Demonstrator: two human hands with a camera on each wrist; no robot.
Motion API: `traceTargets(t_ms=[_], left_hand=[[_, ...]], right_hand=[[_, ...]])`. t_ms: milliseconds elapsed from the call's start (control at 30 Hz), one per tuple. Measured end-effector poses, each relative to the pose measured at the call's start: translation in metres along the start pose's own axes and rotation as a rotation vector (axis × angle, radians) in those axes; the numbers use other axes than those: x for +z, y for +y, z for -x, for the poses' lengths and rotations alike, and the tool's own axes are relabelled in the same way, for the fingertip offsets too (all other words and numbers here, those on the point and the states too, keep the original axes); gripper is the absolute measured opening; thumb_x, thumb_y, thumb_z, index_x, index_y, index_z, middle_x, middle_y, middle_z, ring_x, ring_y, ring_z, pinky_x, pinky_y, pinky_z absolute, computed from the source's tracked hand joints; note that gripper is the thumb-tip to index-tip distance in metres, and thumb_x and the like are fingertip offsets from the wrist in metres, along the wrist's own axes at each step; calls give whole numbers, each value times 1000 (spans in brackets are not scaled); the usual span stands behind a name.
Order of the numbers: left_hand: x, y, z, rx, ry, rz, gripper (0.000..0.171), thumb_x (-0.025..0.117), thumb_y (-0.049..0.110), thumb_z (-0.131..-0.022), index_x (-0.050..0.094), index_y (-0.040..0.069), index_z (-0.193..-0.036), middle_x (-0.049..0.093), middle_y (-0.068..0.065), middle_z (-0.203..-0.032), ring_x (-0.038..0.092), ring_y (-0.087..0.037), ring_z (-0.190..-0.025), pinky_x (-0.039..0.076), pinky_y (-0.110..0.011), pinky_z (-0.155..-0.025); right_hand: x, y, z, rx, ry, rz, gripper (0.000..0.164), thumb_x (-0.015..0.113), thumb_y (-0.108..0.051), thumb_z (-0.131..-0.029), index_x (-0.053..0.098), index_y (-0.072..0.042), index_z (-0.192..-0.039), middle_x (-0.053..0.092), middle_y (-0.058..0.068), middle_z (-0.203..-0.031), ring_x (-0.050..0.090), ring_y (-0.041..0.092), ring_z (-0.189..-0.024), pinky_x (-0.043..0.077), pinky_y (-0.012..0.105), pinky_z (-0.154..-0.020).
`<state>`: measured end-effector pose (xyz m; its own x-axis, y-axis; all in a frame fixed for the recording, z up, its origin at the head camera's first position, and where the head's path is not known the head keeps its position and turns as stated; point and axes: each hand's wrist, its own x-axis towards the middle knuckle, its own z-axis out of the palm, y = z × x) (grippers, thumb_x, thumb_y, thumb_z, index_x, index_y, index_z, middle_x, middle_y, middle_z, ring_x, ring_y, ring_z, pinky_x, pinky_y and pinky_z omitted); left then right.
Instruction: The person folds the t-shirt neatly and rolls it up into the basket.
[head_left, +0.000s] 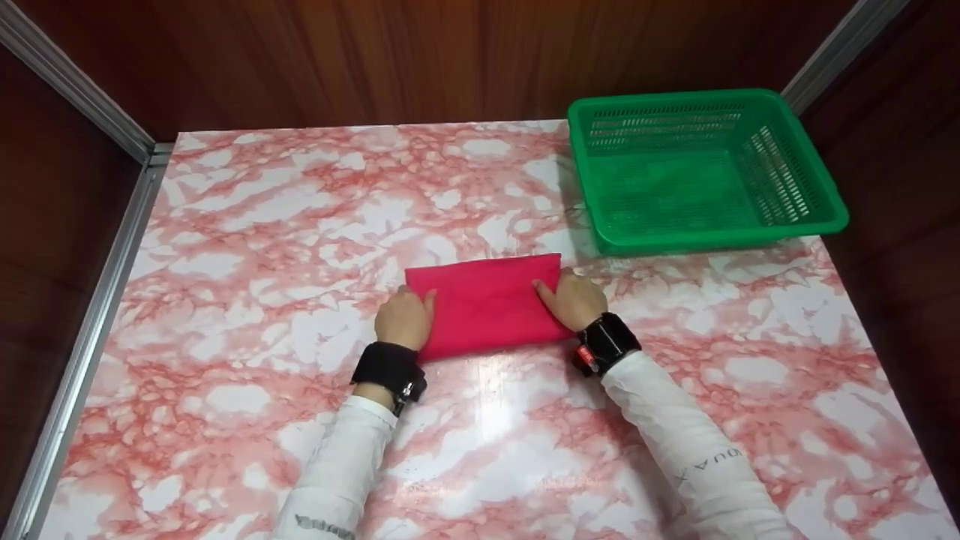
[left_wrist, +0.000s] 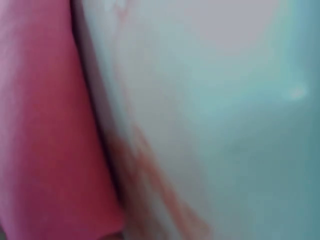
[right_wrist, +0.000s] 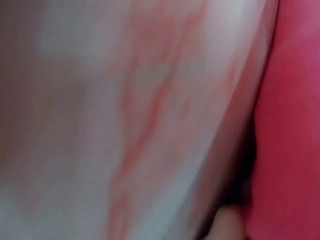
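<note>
A folded pink-red cloth (head_left: pixel 487 307) forms a neat rectangle in the middle of the table in the head view. My left hand (head_left: pixel 403 319) grips its left side, thumb on top and the other fingers hidden at the edge. At the opposite side my right hand (head_left: pixel 576 300) holds the cloth the same way, its thumb lying over the top. In the left wrist view the cloth (left_wrist: pixel 50 130) fills the left side, blurred. The right wrist view has the cloth (right_wrist: pixel 290 130) along its right side, with a fingertip (right_wrist: pixel 227 225) at its lower edge.
A green plastic basket (head_left: pixel 709 241) with slotted walls stands at the back right of the red-and-white marbled table (head_left: pixel 262 225). Dark wood panels (head_left: pixel 360 60) rise behind and at both sides, with metal rails (head_left: pixel 90 337) along the corners.
</note>
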<state>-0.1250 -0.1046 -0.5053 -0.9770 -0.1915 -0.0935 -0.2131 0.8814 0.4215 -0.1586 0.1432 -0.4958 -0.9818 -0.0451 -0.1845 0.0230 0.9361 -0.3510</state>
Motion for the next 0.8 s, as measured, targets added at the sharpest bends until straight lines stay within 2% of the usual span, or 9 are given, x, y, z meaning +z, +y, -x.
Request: traceTargets(t_ms=[100,200,400,567,667,800], left_hand=[[-1,-1,0,-11,-16,21,44,48,34,-98,54,-9,-106,67,-26,-88,66,-42,-85,53,-49,-73],[-3,-2,-1,-24,-32,74,42,47,31,-99,50,-9,-111,67,-27,-89,66,-43,-86,52,-50,-73],[-3,7,1,-2,-28,227,38,45,28,-99,43,-8,-114,66,-27,-85,66,-41,-85,52,-48,-74],[-13,33,5,49,4,334,36,45,29,-100,38,-3,-115,64,-23,-74,67,-38,-76,53,-45,-67],[-27,53,7,106,24,391,35,45,29,-100,38,-2,-113,61,-18,-69,66,-33,-69,52,-42,-61],[-51,85,9,192,53,459,35,45,28,-100,37,-1,-118,56,-10,-65,61,-24,-60,49,-35,-54]], right_hand=[[4,-1,1,-69,24,-23,59,49,-40,-96,48,15,-118,64,34,-90,64,48,-83,50,54,-72],[6,-1,3,-122,53,-66,50,50,-32,-97,45,15,-116,64,35,-86,64,48,-79,50,54,-70],[2,4,12,-151,119,-201,44,49,-22,-98,36,13,-121,62,36,-83,64,47,-81,51,54,-70],[-12,6,25,-162,221,-239,40,49,-22,-98,36,8,-121,62,32,-77,65,45,-76,51,53,-63],[-28,5,33,-191,319,-232,37,49,-23,-98,37,7,-117,60,31,-70,64,47,-69,49,54,-56],[-64,8,40,-222,455,-215,37,50,-23,-98,38,8,-114,56,30,-62,61,51,-64,46,58,-53]])
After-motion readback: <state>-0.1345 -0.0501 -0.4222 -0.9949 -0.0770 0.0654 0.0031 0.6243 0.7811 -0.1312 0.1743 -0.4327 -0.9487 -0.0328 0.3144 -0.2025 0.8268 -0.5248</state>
